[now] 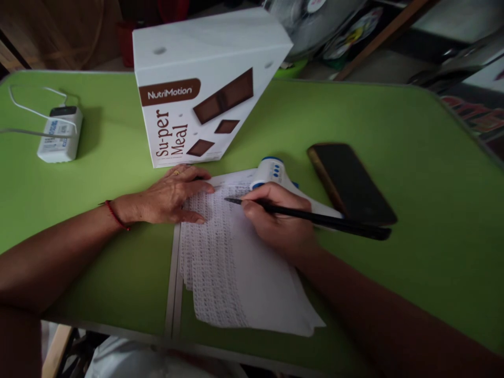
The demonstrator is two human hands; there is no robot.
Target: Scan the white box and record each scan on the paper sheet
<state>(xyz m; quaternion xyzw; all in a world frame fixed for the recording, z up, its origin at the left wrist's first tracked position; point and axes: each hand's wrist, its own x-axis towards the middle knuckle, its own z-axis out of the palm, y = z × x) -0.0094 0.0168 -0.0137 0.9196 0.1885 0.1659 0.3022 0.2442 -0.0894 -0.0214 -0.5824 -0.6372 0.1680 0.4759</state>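
While loose sheets (275,299) lie in a slightly fanned stack toward the near side of the green surface (429,163), dense rows of handwriting run down their left part, and the right part of the top one is blank. Over the page, the right hand (281,218) has its grip closed around a black pen (334,223), whose tip points left at the writing (whether it touches, I cannot tell). The left hand (173,194), a red bracelet (114,215) at its wrist, rests across the upper left edge, its grip loosely spread. Partly hidden by the right hand is a white-and-blue device (271,170); a phone (354,181) lies right of it. Farther off, a white box (205,47) stands upright, with a corded adapter (59,142) to its left.
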